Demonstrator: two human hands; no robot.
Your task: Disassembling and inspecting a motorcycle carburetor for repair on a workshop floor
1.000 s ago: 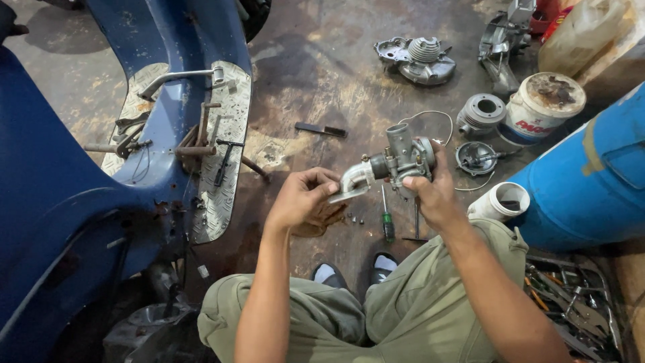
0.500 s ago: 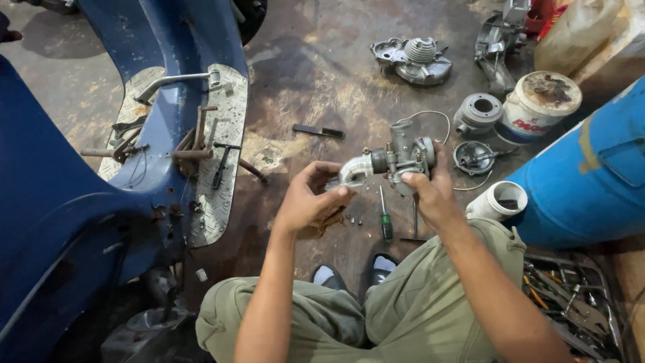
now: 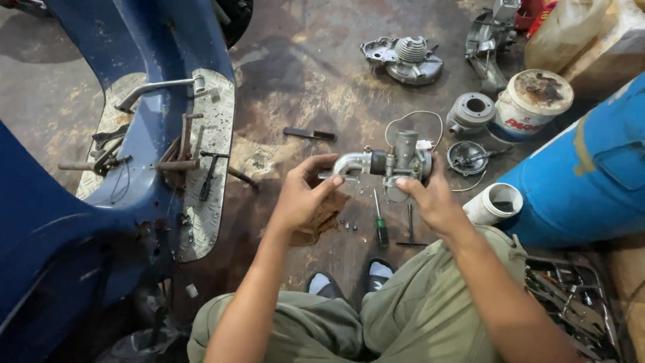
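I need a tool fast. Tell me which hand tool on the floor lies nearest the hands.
The green-handled screwdriver, just below the carburetor; the flat black tool lies farther up.

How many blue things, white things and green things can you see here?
Blue: 2, the scooter body and the barrel
White: 2, the paint bucket and the pipe piece
Green: 1, the screwdriver on the floor
Total: 5
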